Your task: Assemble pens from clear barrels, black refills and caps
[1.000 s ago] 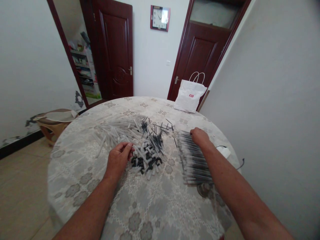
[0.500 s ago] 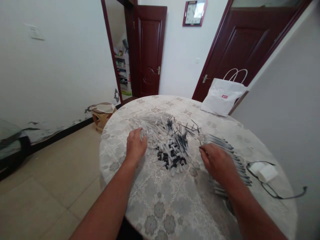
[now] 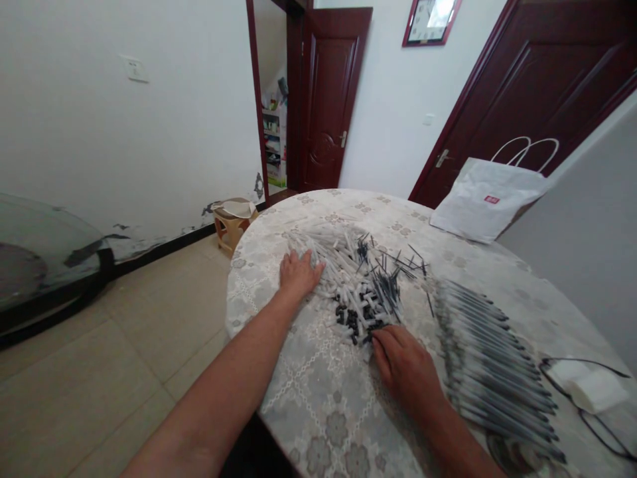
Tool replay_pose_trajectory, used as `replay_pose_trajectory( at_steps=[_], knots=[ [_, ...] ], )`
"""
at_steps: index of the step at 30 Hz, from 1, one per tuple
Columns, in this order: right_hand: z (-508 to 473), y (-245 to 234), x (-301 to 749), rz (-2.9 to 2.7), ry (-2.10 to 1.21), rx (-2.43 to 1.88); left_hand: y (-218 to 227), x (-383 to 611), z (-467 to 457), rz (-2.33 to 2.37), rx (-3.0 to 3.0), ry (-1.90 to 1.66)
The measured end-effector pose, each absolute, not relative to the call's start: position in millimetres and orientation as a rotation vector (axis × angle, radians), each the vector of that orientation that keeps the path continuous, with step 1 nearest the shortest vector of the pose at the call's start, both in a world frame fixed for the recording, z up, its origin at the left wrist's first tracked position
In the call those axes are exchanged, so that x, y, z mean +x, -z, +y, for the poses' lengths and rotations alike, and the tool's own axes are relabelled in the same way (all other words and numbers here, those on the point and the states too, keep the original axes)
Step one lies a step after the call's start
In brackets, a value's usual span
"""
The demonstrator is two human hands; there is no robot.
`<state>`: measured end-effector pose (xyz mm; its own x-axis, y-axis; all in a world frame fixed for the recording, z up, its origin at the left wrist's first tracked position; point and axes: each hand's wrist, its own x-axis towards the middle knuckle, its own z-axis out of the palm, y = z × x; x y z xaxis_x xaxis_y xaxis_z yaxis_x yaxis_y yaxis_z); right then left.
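Observation:
My left hand [image 3: 300, 272] rests on the left side of a heap of clear pen barrels [image 3: 338, 255], fingers spread over them. At the near edge of the heap, my right hand [image 3: 405, 362] has its thumb and fingers pinched at a small black pen part [image 3: 378, 326]. More black pieces [image 3: 352, 317] and whitish short pieces lie mixed beside its fingertips. Behind them is a bundle of dark pen refills [image 3: 387, 285]. To the right of my right hand, several pens [image 3: 497, 352] with dark tips lie in a neat row.
Loose refills [image 3: 405, 262] lie scattered behind the bundle. Glasses [image 3: 587, 398] and folded white tissue [image 3: 594, 385] are at the right. A white paper bag [image 3: 490, 199] stands at the back right of the round table with its patterned cloth [image 3: 318, 385]. A stool [image 3: 233, 222] stands left beyond it.
My right hand has moved left and nearer, from beside the pen row to the black pieces. My left hand has opened over the barrels. The view has turned left, showing more of the row.

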<state>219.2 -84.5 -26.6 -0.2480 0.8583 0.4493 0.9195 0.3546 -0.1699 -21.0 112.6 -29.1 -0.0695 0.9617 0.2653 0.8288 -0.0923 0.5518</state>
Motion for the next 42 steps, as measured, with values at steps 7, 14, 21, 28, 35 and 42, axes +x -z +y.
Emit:
replay_pose_trajectory(
  at_steps=[7,14,21,28,35,42],
  knots=[
    [-73.0,20.7,210.8,-2.165,0.153,-1.658,33.6,-4.5,94.6,1.772,2.255,-0.898],
    [-70.1,23.7,206.6,-2.269,0.183,-1.646,24.9,11.5,66.5,1.834,2.401,-0.717],
    [-71.5,29.2,203.1,-2.325,0.256,-1.647,23.3,32.6,34.8,1.824,2.470,-0.627],
    [-72.2,30.8,200.2,-2.287,0.314,-1.680,26.4,38.0,16.6,1.674,2.383,-0.824],
    [-71.8,34.2,200.3,-2.286,0.245,-1.699,41.6,5.2,46.0,1.470,2.116,-1.097],
    [-71.6,39.1,201.2,-2.210,0.201,-1.718,43.0,-1.2,51.8,1.421,1.898,-1.147]
  ],
)
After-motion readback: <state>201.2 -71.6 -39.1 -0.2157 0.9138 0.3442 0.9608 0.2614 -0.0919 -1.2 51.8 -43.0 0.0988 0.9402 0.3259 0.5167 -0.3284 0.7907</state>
